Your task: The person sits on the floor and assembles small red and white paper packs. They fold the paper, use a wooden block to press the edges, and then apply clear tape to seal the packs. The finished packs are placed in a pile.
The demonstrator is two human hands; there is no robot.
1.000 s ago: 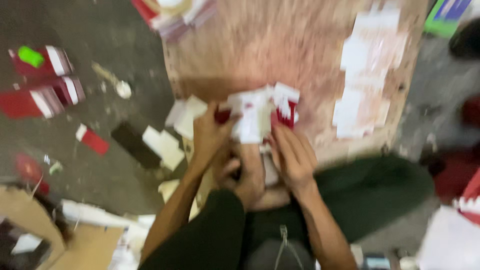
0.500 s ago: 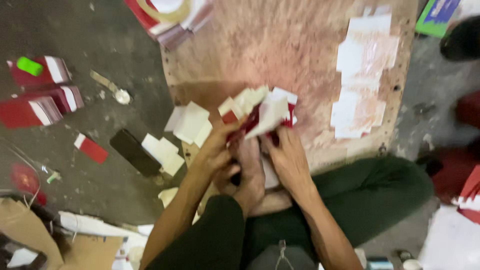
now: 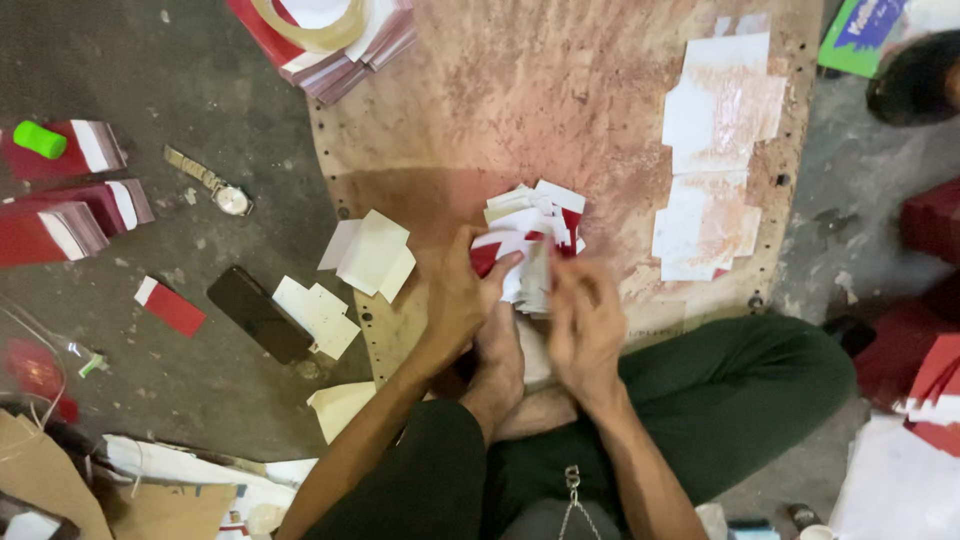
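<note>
I see no box or bin here; the only holder is the wooden board, bearing white sheets on its right side. My left hand is closed around a stack of red-and-white cards at the board's near edge, thumb over its lower left corner. The stack fans upward and away from me, its long axis roughly upright in view. My right hand is blurred just beside the stack; I cannot tell its hold.
</note>
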